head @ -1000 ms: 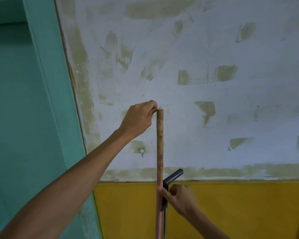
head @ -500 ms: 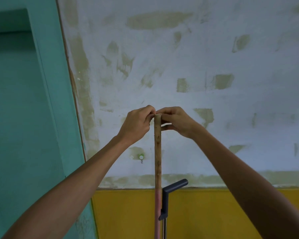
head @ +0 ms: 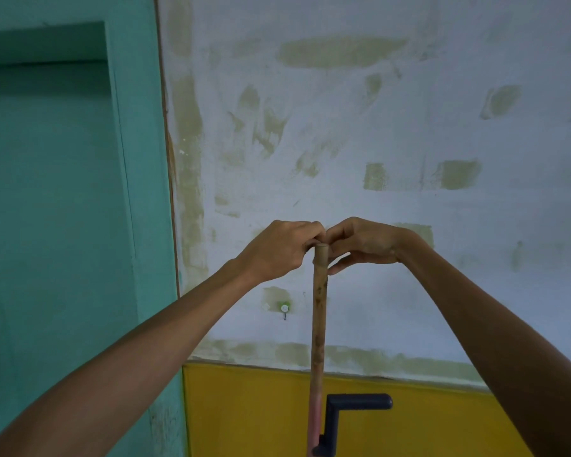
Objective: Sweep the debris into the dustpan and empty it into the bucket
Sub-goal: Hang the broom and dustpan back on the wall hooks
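Broom handle stands upright at centre frame, wooden, reddish near the bottom; its lower end and the broom head are cut off by the frame's lower edge. Dark dustpan handle just right of it, pan itself out of view. Left hand and right hand meet at the handle's top, fingertips pinched together on it; exact contact is hidden behind the knuckles. Far behind: patchy white wall, small wall hook, yellow lower band, teal door frame at left.
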`<state>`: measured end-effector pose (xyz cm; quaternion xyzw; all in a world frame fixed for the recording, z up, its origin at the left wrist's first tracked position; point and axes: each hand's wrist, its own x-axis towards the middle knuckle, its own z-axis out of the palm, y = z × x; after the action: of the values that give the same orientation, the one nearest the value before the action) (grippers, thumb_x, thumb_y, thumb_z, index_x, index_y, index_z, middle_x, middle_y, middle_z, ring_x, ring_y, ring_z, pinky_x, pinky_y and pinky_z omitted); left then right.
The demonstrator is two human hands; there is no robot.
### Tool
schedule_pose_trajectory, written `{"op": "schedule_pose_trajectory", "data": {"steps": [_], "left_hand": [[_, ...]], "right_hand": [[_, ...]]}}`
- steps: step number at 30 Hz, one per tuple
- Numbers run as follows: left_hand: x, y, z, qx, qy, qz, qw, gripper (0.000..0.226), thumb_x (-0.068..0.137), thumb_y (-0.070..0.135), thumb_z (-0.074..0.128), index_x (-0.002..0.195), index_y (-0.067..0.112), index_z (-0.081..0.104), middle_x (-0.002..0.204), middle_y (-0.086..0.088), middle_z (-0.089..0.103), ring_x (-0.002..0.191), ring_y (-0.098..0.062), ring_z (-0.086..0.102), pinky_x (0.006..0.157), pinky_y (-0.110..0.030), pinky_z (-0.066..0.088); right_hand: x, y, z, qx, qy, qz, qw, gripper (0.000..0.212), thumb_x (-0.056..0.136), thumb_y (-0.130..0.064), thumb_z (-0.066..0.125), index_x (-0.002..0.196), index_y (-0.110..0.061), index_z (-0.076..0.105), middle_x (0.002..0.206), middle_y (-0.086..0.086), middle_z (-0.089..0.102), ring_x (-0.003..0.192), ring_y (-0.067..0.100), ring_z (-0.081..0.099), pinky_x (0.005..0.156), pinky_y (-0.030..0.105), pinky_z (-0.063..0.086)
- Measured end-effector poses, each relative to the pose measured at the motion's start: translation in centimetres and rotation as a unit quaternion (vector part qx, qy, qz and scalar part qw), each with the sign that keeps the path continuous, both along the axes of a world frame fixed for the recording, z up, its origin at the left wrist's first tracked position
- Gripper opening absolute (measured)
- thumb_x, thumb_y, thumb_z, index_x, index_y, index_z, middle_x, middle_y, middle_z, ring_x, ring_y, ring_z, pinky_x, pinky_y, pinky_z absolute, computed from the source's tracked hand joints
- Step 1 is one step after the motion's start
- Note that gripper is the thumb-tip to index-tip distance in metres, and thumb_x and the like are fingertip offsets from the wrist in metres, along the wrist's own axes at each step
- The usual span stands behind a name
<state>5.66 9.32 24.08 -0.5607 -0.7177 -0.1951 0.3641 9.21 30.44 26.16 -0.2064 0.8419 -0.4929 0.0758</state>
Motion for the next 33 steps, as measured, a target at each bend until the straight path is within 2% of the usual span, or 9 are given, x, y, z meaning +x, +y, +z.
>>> {"op": "schedule_pose_trajectory", "data": {"steps": [5, 7, 11, 18, 21, 24, 28, 30, 33], "left_hand": [[-0.2, -0.2, 0.5, 0.009, 0.022, -0.009, 1.000, 0.015, 0.084, -0.002, 0.054, 0.091, 0.005, 0.065, 0.072, -0.002, 0.066, 0.057, -0.024, 0.056, 0.051, -0.038, 0.049], [-0.3, -0.3, 1.0, 0.011, 0.031, -0.008, 0.999, 0.015, 0.084, -0.001, 0.054, 0.090, 0.005, 0.065, 0.072, -0.002, 0.067, 0.057, -0.024, 0.056, 0.050, -0.038, 0.049], [-0.5, -0.6, 1.6, 0.016, 0.047, -0.006, 0.999, 0.014, 0.084, -0.002, 0.055, 0.090, 0.005, 0.065, 0.070, -0.001, 0.065, 0.056, -0.023, 0.055, 0.050, -0.036, 0.049], [-0.4, -1.1, 2.3, -0.006, 0.076, -0.006, 0.997, 0.016, 0.082, -0.009, 0.061, 0.090, 0.004, 0.066, 0.069, 0.001, 0.063, 0.051, -0.019, 0.047, 0.048, -0.027, 0.042], [-0.6, -1.6, 2.7, -0.008, 0.091, 0.003, 0.996, 0.014, 0.083, -0.007, 0.059, 0.090, 0.004, 0.067, 0.069, -0.001, 0.064, 0.052, -0.022, 0.051, 0.047, -0.031, 0.044], [-1.0, -1.9, 2.9, -0.003, 0.101, 0.009, 0.995, 0.016, 0.084, -0.007, 0.060, 0.090, 0.006, 0.066, 0.068, 0.000, 0.063, 0.052, -0.022, 0.053, 0.047, -0.034, 0.047], [-2.0, -2.1, 2.9, 0.034, 0.076, 0.005, 0.997, 0.019, 0.086, -0.007, 0.055, 0.093, 0.008, 0.065, 0.072, -0.003, 0.064, 0.058, -0.022, 0.056, 0.054, -0.034, 0.050], [-2.3, -2.1, 2.8, 0.068, 0.036, 0.002, 0.997, 0.022, 0.086, -0.009, 0.053, 0.093, 0.009, 0.063, 0.072, -0.003, 0.063, 0.060, -0.015, 0.056, 0.057, -0.026, 0.050], [-2.6, -2.1, 2.7, 0.101, -0.011, -0.014, 0.995, 0.020, 0.086, -0.007, 0.052, 0.091, 0.011, 0.061, 0.068, 0.002, 0.062, 0.058, -0.004, 0.055, 0.057, -0.009, 0.042]], "right_hand": [[-0.1, -0.2, -0.1, -0.010, 0.021, 0.000, 1.000, 0.016, 0.094, 0.002, 0.054, 0.103, -0.001, 0.066, 0.095, 0.016, 0.068, 0.089, 0.027, 0.066, 0.079, 0.034, 0.054], [-0.3, -0.2, -0.1, -0.027, 0.027, 0.004, 0.999, 0.015, 0.093, 0.004, 0.054, 0.105, 0.003, 0.064, 0.094, 0.016, 0.066, 0.089, 0.026, 0.065, 0.081, 0.035, 0.053], [-0.6, -0.5, -0.2, -0.062, 0.024, 0.035, 0.997, 0.021, 0.091, 0.006, 0.056, 0.112, 0.012, 0.054, 0.100, 0.017, 0.068, 0.101, 0.032, 0.065, 0.088, 0.039, 0.054], [-1.1, -1.1, -0.5, -0.086, 0.046, 0.052, 0.994, 0.015, 0.089, 0.009, 0.057, 0.103, 0.005, 0.061, 0.094, 0.016, 0.069, 0.094, 0.033, 0.067, 0.087, 0.043, 0.054], [-1.2, -1.4, -0.4, -0.094, 0.058, 0.053, 0.993, 0.014, 0.089, 0.009, 0.057, 0.102, 0.006, 0.063, 0.094, 0.018, 0.069, 0.094, 0.034, 0.067, 0.088, 0.045, 0.053], [-1.2, -2.2, -0.2, -0.089, 0.093, 0.050, 0.990, 0.012, 0.088, 0.009, 0.057, 0.096, 0.004, 0.065, 0.090, 0.017, 0.069, 0.090, 0.034, 0.067, 0.087, 0.047, 0.053], [-1.4, -4.0, -0.7, -0.099, 0.199, 0.010, 0.975, 0.015, 0.089, 0.012, 0.046, 0.102, 0.010, 0.054, 0.080, 0.015, 0.063, 0.077, 0.030, 0.065, 0.077, 0.041, 0.055], [-1.4, -4.8, -1.1, -0.136, 0.230, -0.003, 0.964, 0.011, 0.092, 0.008, 0.044, 0.098, 0.003, 0.052, 0.080, 0.020, 0.061, 0.075, 0.033, 0.061, 0.075, 0.048, 0.056], [-1.7, -5.4, -1.5, -0.182, 0.224, -0.004, 0.957, 0.008, 0.096, 0.004, 0.043, 0.099, 0.003, 0.049, 0.087, 0.027, 0.057, 0.076, 0.038, 0.055, 0.083, 0.062, 0.051]]}}
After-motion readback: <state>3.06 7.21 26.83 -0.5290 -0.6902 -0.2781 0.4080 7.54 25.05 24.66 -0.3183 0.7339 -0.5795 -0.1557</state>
